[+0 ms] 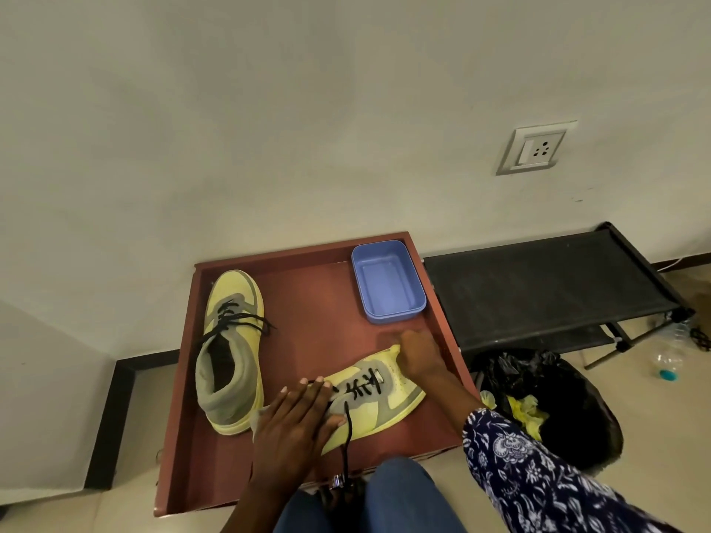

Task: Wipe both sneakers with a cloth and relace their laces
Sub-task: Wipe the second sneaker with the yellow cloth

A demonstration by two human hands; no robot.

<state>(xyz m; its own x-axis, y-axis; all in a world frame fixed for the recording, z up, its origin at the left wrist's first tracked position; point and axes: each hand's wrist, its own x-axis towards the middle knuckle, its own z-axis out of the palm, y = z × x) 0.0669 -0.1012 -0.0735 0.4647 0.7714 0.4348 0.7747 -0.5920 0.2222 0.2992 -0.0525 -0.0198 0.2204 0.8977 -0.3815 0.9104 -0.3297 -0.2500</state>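
Steadying the near sneaker, which lies slantwise at the red tray's front edge, the left hand presses flat, fingers straight, over its collar. The right hand curls round the toe. Its black lace dangles loose (relacing looks underway), so threading comes next. The second sneaker stands apart, left.

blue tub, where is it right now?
Head view: the blue tub sits in the far right corner of the red-brown tray, beyond the right hand and the sneaker it touches.
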